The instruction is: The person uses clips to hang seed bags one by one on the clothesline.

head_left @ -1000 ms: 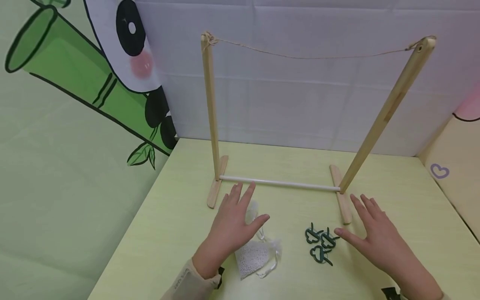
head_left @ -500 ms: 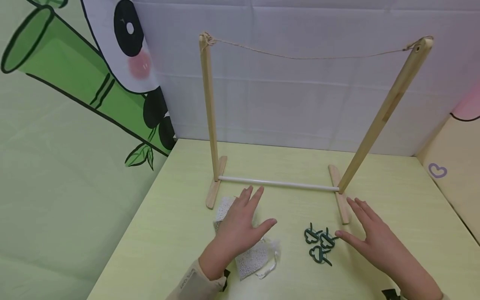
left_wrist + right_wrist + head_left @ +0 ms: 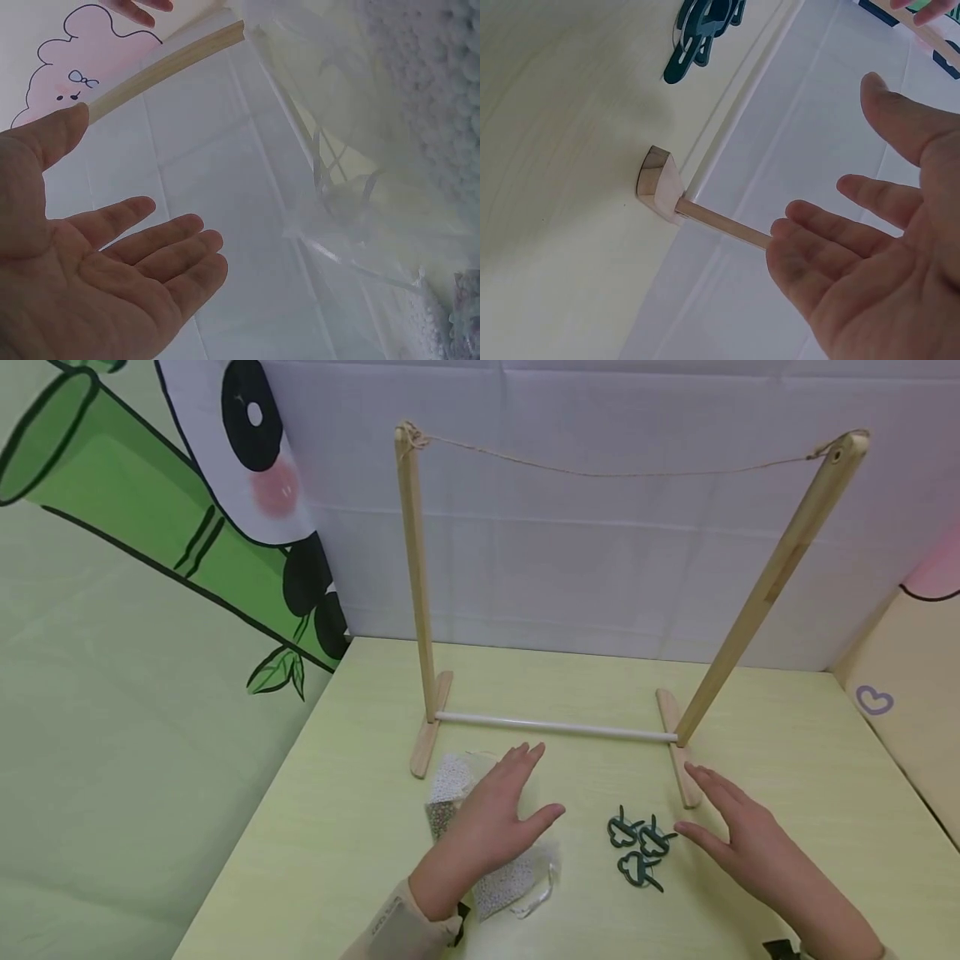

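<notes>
My left hand (image 3: 491,831) is held over two mesh pouches of small white beads, fingers spread and palm empty. The upper pouch (image 3: 450,781) shows beyond the wrist, partly hidden by the hand. Below it lies the other pouch (image 3: 504,887), with a white drawstring. In the left wrist view the beads (image 3: 431,97) fill the right side, beside the straight fingers. My right hand (image 3: 761,843) holds nothing; its thumb tip overlaps the edge of several dark green clips (image 3: 637,868) in the head view. In the right wrist view its palm (image 3: 877,262) is bare and its fingers are extended.
Behind the hands stands a wooden frame: a left post (image 3: 417,577), a slanting right post (image 3: 772,585), flat feet (image 3: 423,747) and a white rod (image 3: 555,726) low between them. A thin string (image 3: 585,473) sags between the post tops. A white cloth backdrop (image 3: 570,568) closes the table's back.
My left hand has shifted right and slightly toward me, uncovering more of the upper pouch. The right hand has dipped a little; the clips and frame stay put.
</notes>
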### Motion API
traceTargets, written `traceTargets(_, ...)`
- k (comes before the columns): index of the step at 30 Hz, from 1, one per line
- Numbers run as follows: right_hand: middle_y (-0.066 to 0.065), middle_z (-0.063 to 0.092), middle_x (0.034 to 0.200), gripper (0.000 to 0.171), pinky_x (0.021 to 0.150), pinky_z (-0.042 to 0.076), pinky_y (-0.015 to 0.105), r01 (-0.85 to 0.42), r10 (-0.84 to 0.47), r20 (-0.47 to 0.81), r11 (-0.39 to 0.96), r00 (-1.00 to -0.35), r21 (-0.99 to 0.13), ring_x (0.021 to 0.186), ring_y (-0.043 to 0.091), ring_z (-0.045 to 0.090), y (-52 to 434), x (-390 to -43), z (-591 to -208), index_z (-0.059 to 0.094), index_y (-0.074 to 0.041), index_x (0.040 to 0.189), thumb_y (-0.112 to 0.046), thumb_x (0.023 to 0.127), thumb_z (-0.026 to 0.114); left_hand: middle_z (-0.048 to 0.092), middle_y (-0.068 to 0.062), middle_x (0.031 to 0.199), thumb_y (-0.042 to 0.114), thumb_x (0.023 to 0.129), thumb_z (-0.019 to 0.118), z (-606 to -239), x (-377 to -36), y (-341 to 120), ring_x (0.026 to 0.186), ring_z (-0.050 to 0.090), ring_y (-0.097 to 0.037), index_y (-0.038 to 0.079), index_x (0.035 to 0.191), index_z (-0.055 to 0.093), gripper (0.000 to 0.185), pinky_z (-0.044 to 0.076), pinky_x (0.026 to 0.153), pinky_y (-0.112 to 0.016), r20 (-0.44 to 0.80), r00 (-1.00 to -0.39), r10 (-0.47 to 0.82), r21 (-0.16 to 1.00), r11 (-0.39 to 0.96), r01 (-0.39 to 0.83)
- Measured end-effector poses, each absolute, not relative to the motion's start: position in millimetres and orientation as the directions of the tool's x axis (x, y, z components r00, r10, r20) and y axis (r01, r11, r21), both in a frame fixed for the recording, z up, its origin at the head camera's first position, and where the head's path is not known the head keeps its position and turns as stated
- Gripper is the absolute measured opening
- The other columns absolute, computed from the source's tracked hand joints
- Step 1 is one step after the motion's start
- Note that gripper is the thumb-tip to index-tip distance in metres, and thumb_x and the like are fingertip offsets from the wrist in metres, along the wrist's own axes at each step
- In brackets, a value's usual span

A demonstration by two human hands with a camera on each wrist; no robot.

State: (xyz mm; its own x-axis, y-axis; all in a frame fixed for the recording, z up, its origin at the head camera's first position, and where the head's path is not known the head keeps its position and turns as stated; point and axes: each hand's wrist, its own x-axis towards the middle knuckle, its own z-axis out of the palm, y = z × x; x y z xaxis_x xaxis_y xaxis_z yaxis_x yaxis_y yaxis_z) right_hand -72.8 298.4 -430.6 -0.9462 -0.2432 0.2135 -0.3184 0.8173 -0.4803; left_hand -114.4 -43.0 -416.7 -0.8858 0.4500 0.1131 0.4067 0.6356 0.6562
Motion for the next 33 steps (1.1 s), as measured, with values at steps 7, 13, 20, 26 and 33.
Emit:
traceTargets(7, 0.026, 0.055, 0.139, 0.075, 0.092, 0.046, 0.067, -0.334, -0.272, 0.196, 0.810, -0.942, -0.482, 0.122, 0.050, 0.053, 299, -73, -434, 0.047, -0.004, 0.150, -0.022, 0.087, 0.083, 0.035, -0.005, 0.161, 0.045, 0.099, 0.065, -420, -114, -34, 0.149, 0.027, -0.025, 0.012, 0.159, 0.035, 0.074, 0.027, 0.117, -0.046, 0.088, -0.859, 0.504, 0.659, 0.617, 0.430)
traceTargets(13, 0.022, 0.060, 0.134, 0.067, 0.091, 0.048, 0.063, -0.339, -0.296, 0.167, 0.792, -0.941, -0.508, 0.120, 0.046, 0.057, 300, -73, -436, 0.054, -0.002, 0.144, -0.020, 0.087, 0.084, 0.040, -0.005, 0.159, 0.044, 0.099, 0.065, -423, -113, -28, 0.147, 0.031, -0.026, 0.011, 0.158, 0.037, 0.073, 0.030, 0.116, -0.045, 0.086, -0.843, 0.530, 0.659, 0.605, 0.447)
traceTargets(20, 0.012, 0.065, 0.130, 0.054, 0.093, 0.050, 0.055, -0.367, -0.333, 0.160, 0.784, -0.929, -0.500, 0.120, 0.037, 0.060, 300, -73, -442, 0.063, -0.004, 0.136, -0.017, 0.087, 0.083, 0.046, -0.008, 0.154, 0.042, 0.099, 0.067, -426, -112, -18, 0.144, 0.036, -0.026, 0.008, 0.153, 0.045, 0.067, 0.029, 0.117, -0.042, 0.072, -0.820, 0.567, 0.649, 0.597, 0.470)
traceTargets(26, 0.010, 0.066, 0.130, 0.050, 0.092, 0.052, 0.051, -0.394, -0.366, 0.158, 0.773, -0.917, -0.497, 0.119, 0.036, 0.060, 300, -75, -448, 0.065, -0.004, 0.133, -0.014, 0.088, 0.082, 0.047, -0.010, 0.152, 0.038, 0.099, 0.068, -428, -111, -10, 0.141, 0.041, -0.026, 0.008, 0.151, 0.046, 0.065, 0.035, 0.114, -0.040, 0.058, -0.802, 0.594, 0.657, 0.582, 0.479)
traceTargets(33, 0.010, 0.067, 0.126, 0.048, 0.092, 0.051, 0.056, -0.400, -0.392, 0.127, 0.765, -0.911, -0.505, 0.116, 0.035, 0.062, 298, -79, -456, 0.066, -0.002, 0.130, -0.003, 0.084, 0.082, 0.052, -0.009, 0.148, 0.032, 0.098, 0.070, -430, -112, -2, 0.137, 0.047, -0.022, 0.004, 0.150, 0.047, 0.064, 0.037, 0.112, -0.033, 0.052, -0.779, 0.625, 0.660, 0.564, 0.496)
